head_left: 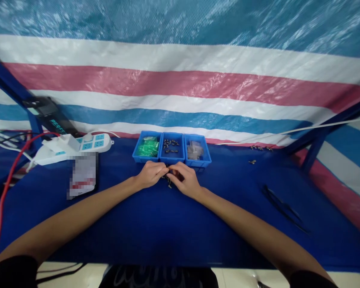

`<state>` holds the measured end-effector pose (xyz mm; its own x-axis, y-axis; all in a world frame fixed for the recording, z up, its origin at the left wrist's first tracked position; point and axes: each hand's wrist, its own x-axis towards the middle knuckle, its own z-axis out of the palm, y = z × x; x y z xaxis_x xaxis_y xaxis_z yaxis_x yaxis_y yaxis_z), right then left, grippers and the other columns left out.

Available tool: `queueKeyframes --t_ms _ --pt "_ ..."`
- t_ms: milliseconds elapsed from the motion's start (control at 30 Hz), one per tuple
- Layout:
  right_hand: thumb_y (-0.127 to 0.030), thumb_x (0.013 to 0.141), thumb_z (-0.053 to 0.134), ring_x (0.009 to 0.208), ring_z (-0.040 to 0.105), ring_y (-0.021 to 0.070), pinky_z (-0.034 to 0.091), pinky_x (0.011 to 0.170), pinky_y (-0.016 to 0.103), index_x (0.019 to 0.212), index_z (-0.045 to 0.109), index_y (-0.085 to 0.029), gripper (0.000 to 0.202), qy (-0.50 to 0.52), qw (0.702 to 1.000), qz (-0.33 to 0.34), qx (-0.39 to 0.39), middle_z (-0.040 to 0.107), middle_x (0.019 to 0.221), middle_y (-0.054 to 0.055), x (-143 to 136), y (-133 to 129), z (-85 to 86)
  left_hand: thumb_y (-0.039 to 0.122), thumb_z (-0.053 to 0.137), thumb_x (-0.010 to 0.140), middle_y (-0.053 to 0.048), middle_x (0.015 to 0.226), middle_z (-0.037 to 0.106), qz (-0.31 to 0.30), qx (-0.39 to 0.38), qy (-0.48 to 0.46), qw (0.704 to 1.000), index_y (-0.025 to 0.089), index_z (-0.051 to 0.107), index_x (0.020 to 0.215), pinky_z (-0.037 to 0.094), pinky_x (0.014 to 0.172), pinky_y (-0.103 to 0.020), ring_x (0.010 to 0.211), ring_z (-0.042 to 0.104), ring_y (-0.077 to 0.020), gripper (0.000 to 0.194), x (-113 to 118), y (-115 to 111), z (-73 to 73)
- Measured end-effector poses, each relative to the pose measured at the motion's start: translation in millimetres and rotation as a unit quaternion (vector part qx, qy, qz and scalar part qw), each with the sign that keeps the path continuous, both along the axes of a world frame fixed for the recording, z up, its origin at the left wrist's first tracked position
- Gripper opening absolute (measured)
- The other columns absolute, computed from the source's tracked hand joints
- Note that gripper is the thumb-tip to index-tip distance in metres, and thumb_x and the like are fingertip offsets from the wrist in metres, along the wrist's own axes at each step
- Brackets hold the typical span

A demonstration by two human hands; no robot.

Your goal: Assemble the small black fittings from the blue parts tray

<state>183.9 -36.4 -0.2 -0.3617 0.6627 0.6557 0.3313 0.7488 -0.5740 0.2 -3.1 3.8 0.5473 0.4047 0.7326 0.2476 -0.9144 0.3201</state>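
My left hand point(151, 175) and my right hand point(186, 181) meet just in front of three small blue bins. Both are closed, thumbs and fingers pinched together at the tips. Whatever sits between the fingertips is too small and too covered to make out. Beneath them, a few small dark metal pieces with brassy ends point(169, 185) lie on the blue table. The middle bin point(173, 158) contains several similar metal pieces point(171, 145). Green plastic pieces or bags point(149, 148) fill the left bin point(138, 158), and clear plastic bags point(195, 151) lie in the right bin point(200, 163).
A white power strip point(103, 143) with cables and a phone-like object point(84, 176), blurred out, are on the left. Black-framed glasses point(285, 208) lie on the right. More small metal pieces point(252, 162) are scattered at the back right. Striped plastic sheeting point(180, 84) hangs behind the table.
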Motion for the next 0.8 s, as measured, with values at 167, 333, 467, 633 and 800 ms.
queueKeyframes --t_ms 167,333,467,633,800 --pt "-0.025 0.088 0.054 0.062 0.049 0.0119 0.041 0.057 0.024 0.093 0.057 -0.016 0.011 -0.018 1.0 0.009 0.003 0.051 0.071 0.001 -0.5 0.1 -1.4 0.019 0.041 0.094 0.002 0.056 0.051 -0.019 -0.006 0.004 1.0 0.013 0.052 0.063 0.031 0.049 -0.02 0.048 0.044 -0.0061 0.033 0.1 2.4 -2.6" --pt "-0.023 0.087 0.052 0.063 0.048 0.0114 0.04 0.059 0.025 0.089 0.055 -0.016 0.007 -0.021 1.0 0.017 0.001 0.052 0.076 0.002 0.0 -2.0 0.9 0.024 0.037 0.096 0.001 0.057 0.05 -0.027 -0.006 0.039 0.999 0.013 0.053 0.063 0.031 0.049 -0.02 0.049 0.045 -0.0069 0.038 -1.2 2.3 -2.8" --pt "-0.024 0.088 0.051 0.061 0.045 0.0112 0.039 0.057 0.025 0.084 0.053 -0.017 0.008 0.004 1.0 -0.015 -0.02 0.048 0.07 0.0 1.4 -1.2 3.9 0.025 0.04 0.095 -0.002 0.07 0.059 0.024 -0.022 0.048 0.998 0.013 0.058 0.086 0.038 0.056 -0.019 0.06 0.055 -0.0085 0.024 -2.1 0.4 0.5" --pt "-0.025 0.089 0.05 0.059 0.045 0.0111 0.038 0.057 0.025 0.081 0.053 -0.018 0.012 0.027 0.998 -0.036 -0.039 0.046 0.069 -0.001 1.5 -0.1 4.3 0.027 0.047 0.093 -0.004 0.085 0.065 0.045 -0.028 0.041 0.998 0.015 0.058 0.099 0.044 0.061 -0.019 0.071 0.062 -0.0104 0.017 -1.1 -1.5 1.7" --pt "-0.025 0.09 0.05 0.059 0.045 0.0103 0.038 0.056 0.024 0.078 0.053 -0.017 0.014 0.028 0.998 -0.03 -0.046 0.046 0.068 -0.001 0.2 0.8 3.9 0.025 0.047 0.093 -0.004 0.082 0.065 0.051 -0.026 0.032 0.998 0.015 0.059 0.097 0.045 0.061 -0.019 0.071 0.062 -0.0104 0.016 0.3 -1.4 0.4"
